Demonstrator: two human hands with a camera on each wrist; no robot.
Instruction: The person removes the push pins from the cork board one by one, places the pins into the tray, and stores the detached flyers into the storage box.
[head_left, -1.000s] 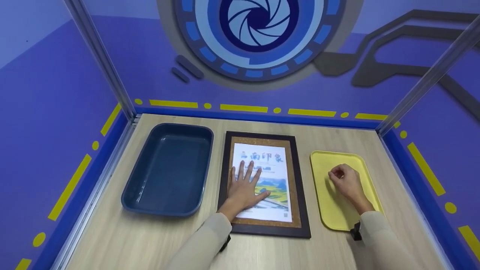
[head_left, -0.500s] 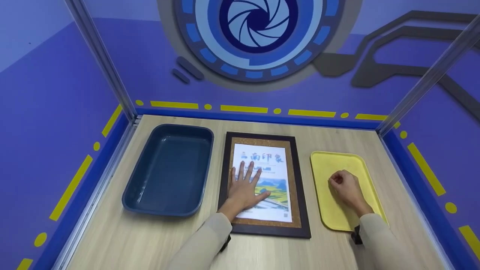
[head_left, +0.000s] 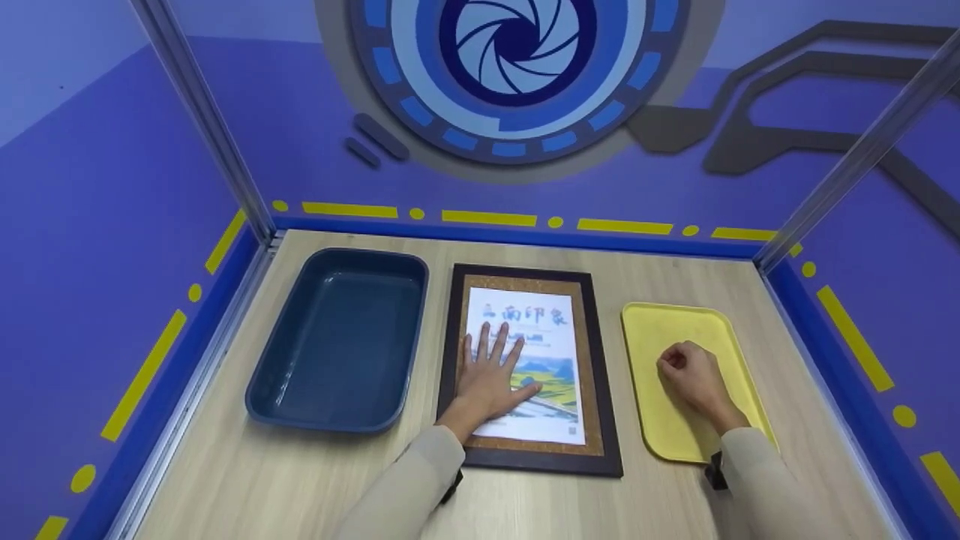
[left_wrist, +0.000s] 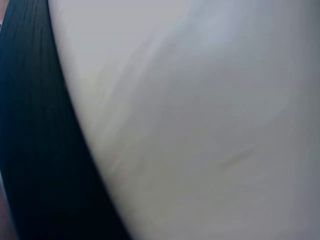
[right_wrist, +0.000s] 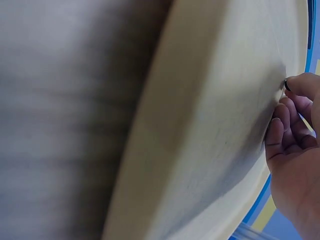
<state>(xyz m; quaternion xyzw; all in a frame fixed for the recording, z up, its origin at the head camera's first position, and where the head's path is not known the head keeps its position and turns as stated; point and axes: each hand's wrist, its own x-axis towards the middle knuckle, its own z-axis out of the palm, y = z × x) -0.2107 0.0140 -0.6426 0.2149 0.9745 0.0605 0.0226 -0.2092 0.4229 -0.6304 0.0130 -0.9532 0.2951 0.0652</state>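
Note:
In the head view my left hand (head_left: 486, 386) lies flat with spread fingers on a printed poster sheet (head_left: 544, 420). Beneath the sheet is a cork board (head_left: 592, 409) with a dark brown frame. My right hand (head_left: 696, 379) is over the yellow tray (head_left: 660, 322), its fingers curled in towards the thumb. From the right wrist, the curled fingers (right_wrist: 292, 125) appear to touch the tray's surface. A small dark thing (right_wrist: 287, 85) shows at the pinched fingertips, mostly hidden and too small to identify. The left wrist view is blurred, filled by pale and dark surfaces.
A deep dark-blue tray (head_left: 337, 337) stands left of the board on the wooden table (head_left: 517, 502). Purple-blue panels with metal corner posts (head_left: 214, 135) enclose the table at the back and both sides.
My right hand has shifted very slightly towards me over the yellow tray, with its fingers still curled. The left hand and the board have stayed in place.

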